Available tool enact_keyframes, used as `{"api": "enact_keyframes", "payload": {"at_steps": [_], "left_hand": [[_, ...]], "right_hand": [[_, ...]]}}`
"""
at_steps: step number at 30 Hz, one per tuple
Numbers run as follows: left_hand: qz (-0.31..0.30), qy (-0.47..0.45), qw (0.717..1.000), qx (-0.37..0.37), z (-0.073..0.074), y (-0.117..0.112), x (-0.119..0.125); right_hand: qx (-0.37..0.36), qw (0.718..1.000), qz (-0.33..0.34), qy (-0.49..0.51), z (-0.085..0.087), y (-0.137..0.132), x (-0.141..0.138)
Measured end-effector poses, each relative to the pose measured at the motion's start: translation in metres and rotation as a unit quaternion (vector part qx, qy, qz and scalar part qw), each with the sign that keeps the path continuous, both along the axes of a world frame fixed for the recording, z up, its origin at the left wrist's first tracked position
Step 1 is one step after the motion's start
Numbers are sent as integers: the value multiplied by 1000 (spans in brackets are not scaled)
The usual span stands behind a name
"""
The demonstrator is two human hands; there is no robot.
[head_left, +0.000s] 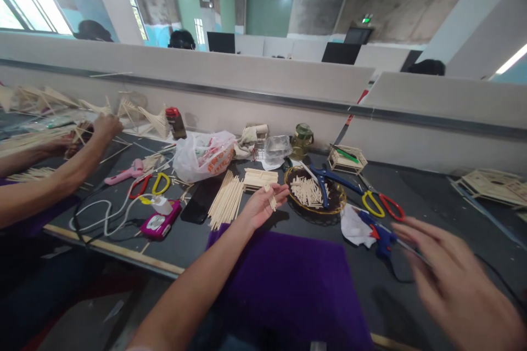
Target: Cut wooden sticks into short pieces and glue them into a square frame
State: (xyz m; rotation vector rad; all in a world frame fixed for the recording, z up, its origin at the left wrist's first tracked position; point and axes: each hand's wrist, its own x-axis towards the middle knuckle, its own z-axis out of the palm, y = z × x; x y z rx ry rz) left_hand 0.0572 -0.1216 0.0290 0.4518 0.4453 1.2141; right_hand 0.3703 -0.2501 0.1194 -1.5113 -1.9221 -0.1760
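Note:
My left hand point(263, 208) is turned palm up above the far edge of a purple cloth point(284, 285), with a few short wooden sticks point(270, 197) held at its fingers. My right hand point(457, 279) is at the right, slightly blurred, its fingers stretched out and apart. It is beside the back end of a blue glue gun point(385, 241), whose nozzle end lies by a crumpled white tissue point(356, 226); whether the fingers touch the gun I cannot tell. A basket point(340, 203) of short cut sticks stands just beyond my left hand, with blue-handled cutters point(325, 181) across it.
Long sticks point(225, 200), a black phone point(201, 203) and a small slatted wooden piece point(259, 178) lie around my left hand. Scissors point(382, 204) rest beyond the glue gun. A plastic bag point(206, 156) stands behind. At the left, a co-worker's hands point(107, 125) handle stick frames.

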Motion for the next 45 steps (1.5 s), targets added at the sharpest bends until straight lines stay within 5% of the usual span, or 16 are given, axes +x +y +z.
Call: {"api": "enact_keyframes", "payload": {"at_steps": [3,5,7,9,13,17,23,34,39,45], "left_hand": [[3,22,999,45,-6,15,5],[16,50,996,68,-11,19,5],[24,83,993,77,-15,20,2],[30,112,991,73,-19,19,0],[107,154,982,27,-23,19,0],[186,174,967,-9,-23,19,2],[221,171,959,-47,-22,17,1],[152,145,976,-56,-30,17,7],[88,127,987,-46,-30,16,7],[36,177,982,54,-31,18,4]], "right_hand": [[-56,989,100,94,30,59,-84],[-118,961,127,214,26,98,-132],[-150,902,168,368,2,135,-168],[-102,854,143,490,-33,163,-194],[-62,876,105,466,-95,181,-220],[-58,919,151,358,-114,178,-225],[-77,946,112,294,-104,180,-206],[-74,974,151,149,-104,186,-189],[-63,971,159,165,-101,189,-185],[-140,937,168,271,-77,172,-179]]}}
